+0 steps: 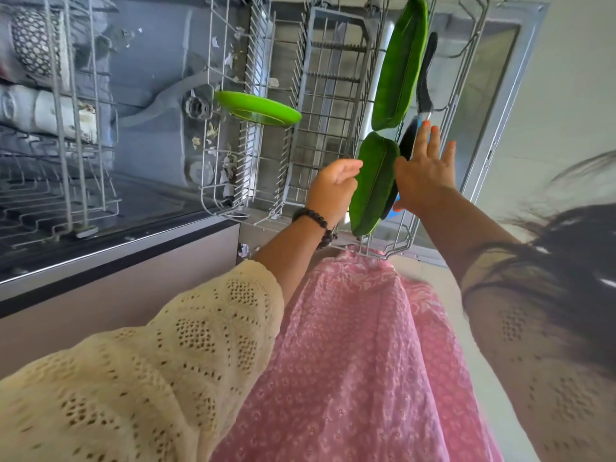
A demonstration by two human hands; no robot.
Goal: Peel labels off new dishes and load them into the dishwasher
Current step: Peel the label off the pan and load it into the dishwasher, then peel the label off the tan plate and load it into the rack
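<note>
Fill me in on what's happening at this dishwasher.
A person is loading green leaf-shaped dishes into the pulled-out wire lower rack. The left hand grips the near dark green leaf-shaped dish standing on edge, while the right hand, fingers straight, rests by a black pan behind it. A longer green leaf-shaped dish and a round bright green plate already stand in the rack.

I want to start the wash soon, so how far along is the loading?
Already racked: a round green plate and a long leaf-shaped dish stand in the lower rack. In hand: the left hand grips a smaller leaf dish, while the right hand steadies it with straight fingers. Most slots remain free; unloaded dishes aren't in view.
</note>
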